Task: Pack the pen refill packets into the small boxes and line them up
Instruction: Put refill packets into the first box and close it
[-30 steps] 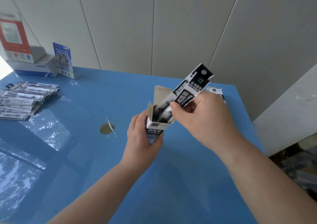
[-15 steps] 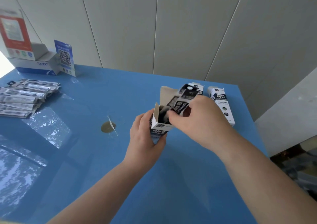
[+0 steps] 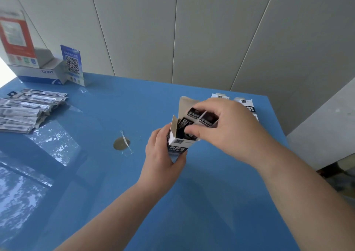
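My left hand (image 3: 161, 160) grips a small white and black box (image 3: 177, 145) that stands upright on the blue table, its top flaps open. Black and white refill packets (image 3: 194, 115) fill the box mouth, only their tops showing. My right hand (image 3: 226, 127) is over the opening, its thumb and fingers pinching the packet tops. Two more small boxes (image 3: 246, 104) lie side by side behind my right hand, partly hidden. A pile of loose refill packets (image 3: 26, 110) lies at the table's left edge.
An open blue and white carton (image 3: 38, 72) with a red card and a QR code card (image 3: 72, 65) stands at the back left against the grey panel wall. A round brown spot (image 3: 121, 144) marks the table centre. The table's right edge (image 3: 276, 127) drops off beside the boxes.
My right hand has pushed the packets from sticking well out of the box down to flap level. The two boxes behind have come into sight. My left hand has kept its grip.
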Tool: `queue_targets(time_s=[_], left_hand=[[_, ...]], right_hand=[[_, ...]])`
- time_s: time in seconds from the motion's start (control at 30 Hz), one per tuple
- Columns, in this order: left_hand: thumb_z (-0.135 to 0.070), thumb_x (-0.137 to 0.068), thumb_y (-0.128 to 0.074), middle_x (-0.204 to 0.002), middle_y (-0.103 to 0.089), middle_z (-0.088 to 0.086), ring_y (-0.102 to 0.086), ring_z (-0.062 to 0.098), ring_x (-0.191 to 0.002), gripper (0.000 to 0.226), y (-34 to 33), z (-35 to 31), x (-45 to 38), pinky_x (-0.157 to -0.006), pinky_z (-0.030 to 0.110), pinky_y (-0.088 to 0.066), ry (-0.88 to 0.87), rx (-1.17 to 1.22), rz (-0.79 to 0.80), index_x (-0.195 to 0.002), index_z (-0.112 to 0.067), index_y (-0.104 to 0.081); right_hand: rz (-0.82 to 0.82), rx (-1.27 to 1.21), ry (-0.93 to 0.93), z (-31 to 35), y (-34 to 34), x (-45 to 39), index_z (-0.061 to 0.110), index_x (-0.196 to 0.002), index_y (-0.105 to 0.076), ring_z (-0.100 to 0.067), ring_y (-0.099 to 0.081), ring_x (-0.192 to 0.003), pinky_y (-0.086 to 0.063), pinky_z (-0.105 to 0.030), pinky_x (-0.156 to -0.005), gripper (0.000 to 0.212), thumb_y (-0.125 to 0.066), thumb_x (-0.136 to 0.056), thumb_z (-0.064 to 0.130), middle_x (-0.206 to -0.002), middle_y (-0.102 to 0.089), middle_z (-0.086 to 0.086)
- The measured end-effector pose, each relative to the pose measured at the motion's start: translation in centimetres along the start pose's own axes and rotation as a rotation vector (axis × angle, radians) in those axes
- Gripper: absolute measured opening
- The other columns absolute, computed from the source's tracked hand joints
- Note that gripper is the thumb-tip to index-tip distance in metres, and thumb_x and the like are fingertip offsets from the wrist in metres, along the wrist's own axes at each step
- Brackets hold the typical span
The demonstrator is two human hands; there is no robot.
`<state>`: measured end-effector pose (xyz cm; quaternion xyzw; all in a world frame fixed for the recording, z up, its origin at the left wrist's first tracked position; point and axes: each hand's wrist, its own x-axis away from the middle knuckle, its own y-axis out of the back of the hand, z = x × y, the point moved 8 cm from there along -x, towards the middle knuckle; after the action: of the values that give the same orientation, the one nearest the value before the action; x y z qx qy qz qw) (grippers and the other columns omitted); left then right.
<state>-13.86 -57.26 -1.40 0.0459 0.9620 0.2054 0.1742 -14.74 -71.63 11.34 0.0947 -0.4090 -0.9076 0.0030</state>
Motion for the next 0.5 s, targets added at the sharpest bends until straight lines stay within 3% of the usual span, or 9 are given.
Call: queue_targets(time_s=[0.07, 0.13, 0.23, 0.4, 0.5], left_hand=[[-0.026, -0.081, -0.067, -0.118, -0.04, -0.032, -0.049, 0.015, -0.115, 0.057, 0.0, 0.1, -0.1, -0.096, 0.05, -0.049, 0.009, -0.005, -0.002, -0.132, -0.036, -0.043], [-0.024, -0.081, -0.068, -0.117, -0.042, -0.026, -0.048, 0.015, -0.116, 0.058, -0.1, 0.2, 0.0, -0.097, 0.05, -0.048, 0.006, -0.012, 0.001, -0.134, -0.032, -0.044], [-0.016, -0.083, -0.072, -0.119, -0.044, -0.018, -0.047, 0.016, -0.119, 0.061, -0.1, 0.4, 0.0, -0.098, 0.05, -0.047, 0.002, -0.008, 0.003, -0.137, -0.026, -0.045], [-0.018, -0.082, -0.071, -0.117, -0.04, -0.03, -0.049, 0.017, -0.115, 0.058, 0.1, 0.5, -0.1, -0.095, 0.052, -0.049, 0.015, -0.004, -0.003, -0.132, -0.031, -0.045], [-0.013, -0.081, -0.073, -0.123, -0.041, -0.032, -0.046, 0.012, -0.123, 0.064, -0.1, 0.2, 0.0, -0.099, 0.051, -0.047, -0.007, 0.0, 0.004, -0.135, -0.033, -0.046]], right_hand=[[-0.036, 0.006, 0.047, 0.7, 0.4, 0.1, 0.039, -0.091, -0.071, 0.0, -0.062, -0.083, -0.046, -0.018, -0.071, 0.011, -0.074, -0.081, 0.037, -0.085, -0.07, 0.017], [0.003, 0.116, 0.054, 1.0, -0.5, -0.2, 0.032, -0.087, -0.076, -0.006, -0.062, -0.078, -0.048, -0.026, -0.072, 0.003, -0.074, -0.086, 0.03, -0.08, -0.071, 0.011], [0.074, 0.294, 0.041, 1.5, -2.2, -0.6, 0.028, -0.087, -0.076, -0.013, -0.061, -0.077, -0.052, -0.039, -0.07, 0.009, -0.068, -0.09, 0.033, -0.077, -0.068, 0.007], [0.051, 0.387, 0.049, 2.2, -0.8, -0.4, 0.034, -0.088, -0.069, -0.015, -0.059, -0.073, -0.043, -0.027, -0.057, 0.003, -0.068, -0.086, 0.033, -0.074, -0.064, 0.009], [0.18, 0.488, 0.019, 2.0, -2.4, -0.8, 0.026, -0.086, -0.07, -0.022, -0.061, -0.072, -0.047, -0.034, -0.058, 0.011, -0.061, -0.092, 0.024, -0.072, -0.063, 0.003]])
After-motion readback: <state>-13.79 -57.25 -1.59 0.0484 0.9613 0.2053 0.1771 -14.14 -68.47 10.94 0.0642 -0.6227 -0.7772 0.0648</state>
